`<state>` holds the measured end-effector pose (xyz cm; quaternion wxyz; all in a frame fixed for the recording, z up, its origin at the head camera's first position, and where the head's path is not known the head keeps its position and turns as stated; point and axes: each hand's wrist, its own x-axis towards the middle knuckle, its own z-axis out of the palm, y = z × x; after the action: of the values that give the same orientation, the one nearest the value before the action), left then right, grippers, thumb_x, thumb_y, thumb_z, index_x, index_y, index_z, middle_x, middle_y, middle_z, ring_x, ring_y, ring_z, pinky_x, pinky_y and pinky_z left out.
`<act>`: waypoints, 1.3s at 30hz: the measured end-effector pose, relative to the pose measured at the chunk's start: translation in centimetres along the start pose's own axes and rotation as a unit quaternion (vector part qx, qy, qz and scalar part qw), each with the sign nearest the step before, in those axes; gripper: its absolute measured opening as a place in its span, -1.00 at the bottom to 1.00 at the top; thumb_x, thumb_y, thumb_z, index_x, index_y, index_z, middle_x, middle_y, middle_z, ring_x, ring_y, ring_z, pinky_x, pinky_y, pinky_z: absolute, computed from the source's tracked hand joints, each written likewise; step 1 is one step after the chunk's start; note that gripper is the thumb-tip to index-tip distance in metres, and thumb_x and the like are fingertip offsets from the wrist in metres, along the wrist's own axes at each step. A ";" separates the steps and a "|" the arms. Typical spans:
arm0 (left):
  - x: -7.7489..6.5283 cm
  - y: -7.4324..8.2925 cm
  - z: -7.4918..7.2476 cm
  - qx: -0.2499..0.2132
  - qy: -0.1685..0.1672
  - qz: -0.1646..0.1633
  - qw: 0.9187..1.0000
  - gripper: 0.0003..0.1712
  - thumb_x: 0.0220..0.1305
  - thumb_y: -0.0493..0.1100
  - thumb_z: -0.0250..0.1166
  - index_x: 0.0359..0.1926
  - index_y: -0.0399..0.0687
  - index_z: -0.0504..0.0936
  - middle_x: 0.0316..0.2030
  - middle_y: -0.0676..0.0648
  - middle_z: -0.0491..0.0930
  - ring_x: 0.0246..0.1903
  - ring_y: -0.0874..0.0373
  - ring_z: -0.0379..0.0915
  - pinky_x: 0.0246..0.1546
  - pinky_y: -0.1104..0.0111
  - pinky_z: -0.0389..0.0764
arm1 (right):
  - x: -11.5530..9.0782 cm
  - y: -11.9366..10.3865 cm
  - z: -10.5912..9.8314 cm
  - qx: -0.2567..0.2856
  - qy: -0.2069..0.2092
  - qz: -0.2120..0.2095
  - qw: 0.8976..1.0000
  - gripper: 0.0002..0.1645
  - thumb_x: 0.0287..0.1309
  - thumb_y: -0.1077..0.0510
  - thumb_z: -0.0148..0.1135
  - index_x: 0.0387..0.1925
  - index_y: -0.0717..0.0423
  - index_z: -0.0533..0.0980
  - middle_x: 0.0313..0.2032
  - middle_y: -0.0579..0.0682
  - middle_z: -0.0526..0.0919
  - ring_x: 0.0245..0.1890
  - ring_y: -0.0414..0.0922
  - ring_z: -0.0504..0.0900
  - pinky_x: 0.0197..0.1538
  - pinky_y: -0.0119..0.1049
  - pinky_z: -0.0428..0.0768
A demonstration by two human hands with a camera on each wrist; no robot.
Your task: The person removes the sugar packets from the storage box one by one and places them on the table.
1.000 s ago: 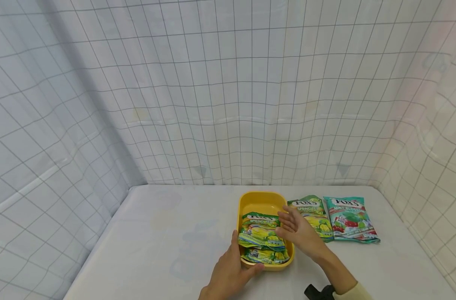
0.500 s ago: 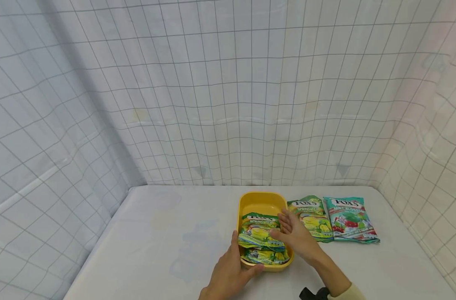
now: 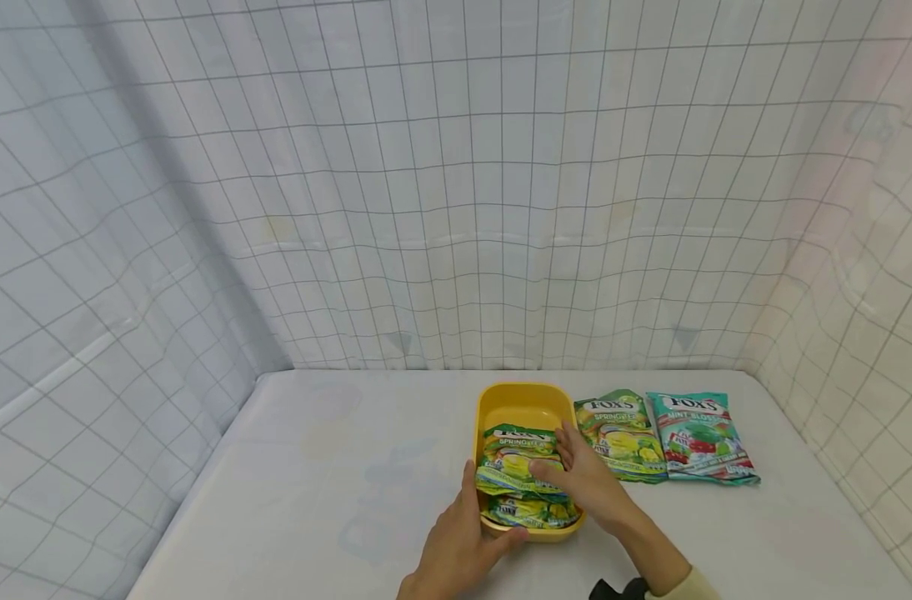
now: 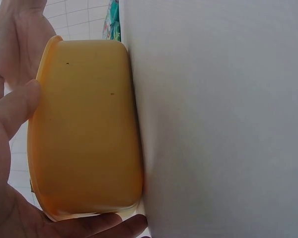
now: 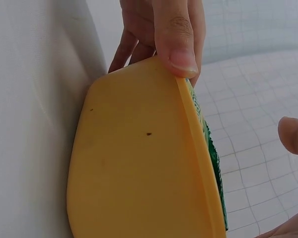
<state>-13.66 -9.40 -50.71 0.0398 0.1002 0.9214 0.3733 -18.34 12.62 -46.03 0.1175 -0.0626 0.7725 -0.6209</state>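
One yellow, round-cornered plastic tub [image 4: 84, 129], dark-specked outside. Left hand [image 3: 454, 540] clamped on it; right hand [image 3: 593, 485], thumb and fingers apart.

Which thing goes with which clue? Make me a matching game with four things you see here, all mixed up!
Things:
1. Fox's Mint Blossom bag
2. yellow plastic container
3. left hand
4. Fox's Spring Tea bag outside the container

Clues:
A. Gripping the container's near left corner
B. Green and yellow, lying just right of the container
C. Has green-and-yellow bags inside
D. Mostly teal, lying farthest right

Right pairs: 1-D, 2-C, 3-A, 4-B
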 end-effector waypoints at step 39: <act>0.1 0.0 0.0 -0.003 0.000 -0.003 1.000 0.44 0.13 0.52 0.31 0.60 -0.31 -0.20 0.38 -0.39 0.35 0.18 -0.26 0.50 0.09 -0.10 0.55 | 1.0 0.3 0.6 0.063 0.015 0.054 0.996 0.18 0.30 0.20 0.37 0.51 0.54 -0.27 0.53 0.47 -0.23 0.53 0.35 -0.20 0.45 0.22 0.04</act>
<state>-13.77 -9.39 -50.75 0.0412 0.0976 0.9207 0.3755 -19.10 11.89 -46.56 0.1429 -0.0038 0.7357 -0.6621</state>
